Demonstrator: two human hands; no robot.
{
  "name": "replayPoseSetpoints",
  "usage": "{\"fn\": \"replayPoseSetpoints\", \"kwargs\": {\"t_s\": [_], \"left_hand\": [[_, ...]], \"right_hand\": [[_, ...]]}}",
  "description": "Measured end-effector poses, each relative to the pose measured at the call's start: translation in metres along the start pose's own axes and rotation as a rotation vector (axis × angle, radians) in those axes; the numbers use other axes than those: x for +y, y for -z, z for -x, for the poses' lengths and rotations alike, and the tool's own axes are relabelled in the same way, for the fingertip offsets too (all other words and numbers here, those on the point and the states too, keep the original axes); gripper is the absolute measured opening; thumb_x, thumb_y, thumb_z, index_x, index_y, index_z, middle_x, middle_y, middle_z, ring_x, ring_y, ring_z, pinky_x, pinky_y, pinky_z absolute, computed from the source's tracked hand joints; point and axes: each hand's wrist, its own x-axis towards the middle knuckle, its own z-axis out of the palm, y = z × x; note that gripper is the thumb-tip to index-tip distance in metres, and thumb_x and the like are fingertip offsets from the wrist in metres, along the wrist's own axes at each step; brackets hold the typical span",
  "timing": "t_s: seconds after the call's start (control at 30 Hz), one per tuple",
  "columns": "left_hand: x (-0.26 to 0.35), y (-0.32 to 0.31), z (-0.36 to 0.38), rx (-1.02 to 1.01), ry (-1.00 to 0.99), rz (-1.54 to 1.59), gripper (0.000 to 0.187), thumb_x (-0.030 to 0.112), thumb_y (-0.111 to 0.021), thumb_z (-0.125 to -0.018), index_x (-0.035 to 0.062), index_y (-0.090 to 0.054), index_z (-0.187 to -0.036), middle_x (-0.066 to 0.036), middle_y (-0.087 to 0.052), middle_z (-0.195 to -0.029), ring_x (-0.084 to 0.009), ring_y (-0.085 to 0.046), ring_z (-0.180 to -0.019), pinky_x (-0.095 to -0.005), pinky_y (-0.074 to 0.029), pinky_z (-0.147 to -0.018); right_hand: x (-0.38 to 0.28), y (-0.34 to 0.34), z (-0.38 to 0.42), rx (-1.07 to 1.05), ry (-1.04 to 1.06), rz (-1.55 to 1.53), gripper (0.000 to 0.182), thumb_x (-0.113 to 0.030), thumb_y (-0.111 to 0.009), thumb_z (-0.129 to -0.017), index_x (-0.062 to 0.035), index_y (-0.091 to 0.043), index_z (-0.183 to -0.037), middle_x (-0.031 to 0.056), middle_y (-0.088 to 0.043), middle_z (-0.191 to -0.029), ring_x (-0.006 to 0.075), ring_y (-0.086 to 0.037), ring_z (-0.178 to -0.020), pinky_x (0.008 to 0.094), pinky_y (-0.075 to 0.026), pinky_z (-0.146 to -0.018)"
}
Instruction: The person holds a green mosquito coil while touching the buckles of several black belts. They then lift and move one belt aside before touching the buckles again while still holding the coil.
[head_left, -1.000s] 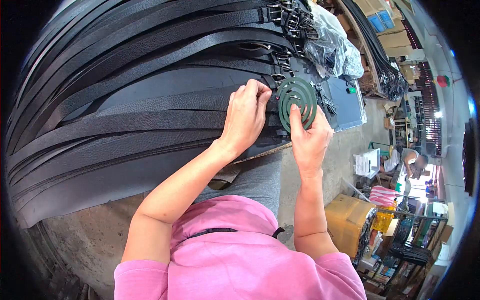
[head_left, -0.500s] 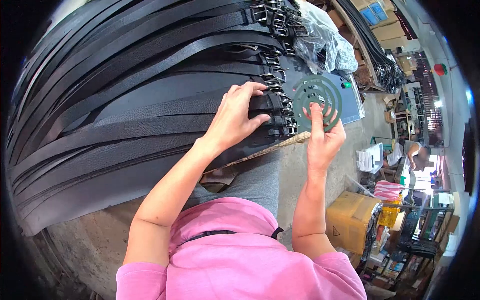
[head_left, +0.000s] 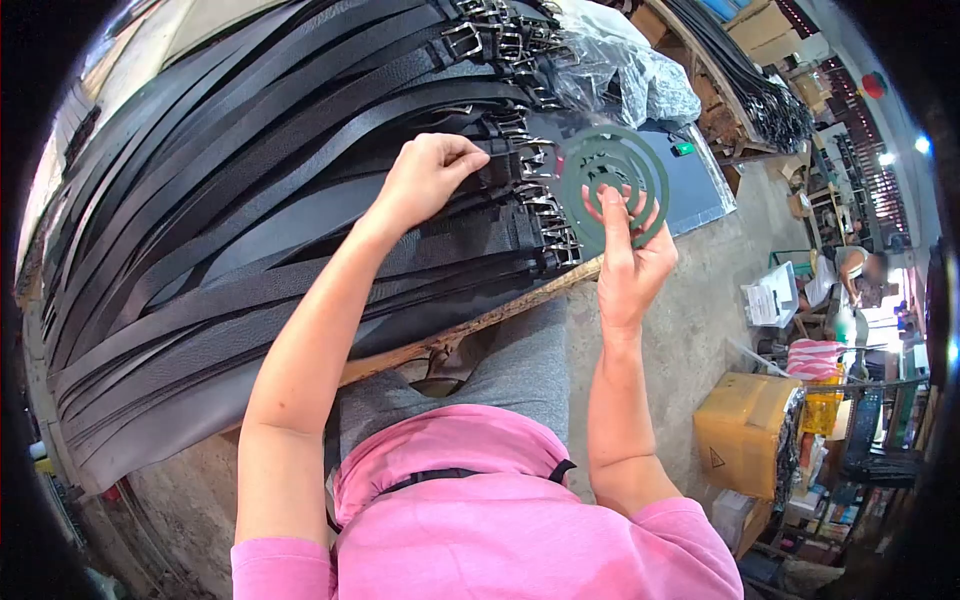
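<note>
My left hand is over the black leather belts, thumb and index finger pinched together at a belt near its buckle. What lies between the fingertips is hidden. In my right hand is a flat, dark green disc of concentric rings, spiral-like, with dark marks near its centre. My thumb presses on its middle, and fingers show through the gaps. Metal buckles are lined up at the belts' right ends, just left of the disc.
Clear plastic wrapping lies behind the disc, near a small green item on the dark board. A cardboard box stands on the floor at right, by a white bin. Another person sits farther back.
My left hand has lifted off the near belts and moved away and left, its spread fingers now pinched. My right hand still holds the disc. The view has shifted slightly.
</note>
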Motion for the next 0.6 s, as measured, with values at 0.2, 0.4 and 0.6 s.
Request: {"fn": "replayPoseSetpoints", "kwargs": {"t_s": [0.2,0.4,0.6], "left_hand": [[-0.022,0.009,-0.024,-0.275,0.192,0.195,0.024,0.018,-0.069,-0.089,-0.0034,-0.071,-0.098,-0.001,-0.068,-0.082,-0.0066,-0.057,-0.074,-0.0235,-0.047,-0.070],[-0.017,0.001,-0.021,-0.023,-0.023,-0.071,0.018,0.014,-0.076,-0.075,0.0007,-0.074,-0.088,-0.014,-0.071,-0.079,-0.0207,-0.066,-0.070,-0.0318,-0.051,-0.071],[-0.009,-0.008,-0.019,0.077,-0.170,-0.343,0.019,0.010,-0.074,-0.075,-0.0013,-0.073,-0.090,-0.016,-0.067,-0.082,-0.0241,-0.067,-0.069,-0.0327,-0.053,-0.067]], "right_hand": [[0.016,-0.014,-0.026,-0.126,-0.088,-0.140,0.012,-0.005,-0.062,-0.093,0.0053,-0.066,-0.095,0.0051,-0.068,-0.090,0.0107,-0.064,-0.081,0.0250,-0.052,-0.074],[0.055,-0.021,-0.040,-0.207,-0.242,-0.094,0.014,-0.009,-0.063,-0.092,0.0044,-0.068,-0.093,0.0018,-0.067,-0.081,0.0085,-0.062,-0.073,0.0252,-0.053,-0.067],[0.061,-0.024,-0.041,-0.216,-0.225,-0.100,0.016,-0.012,-0.064,-0.091,0.0035,-0.069,-0.093,0.0028,-0.068,-0.078,0.0061,-0.060,-0.068,0.0245,-0.051,-0.064]]}}
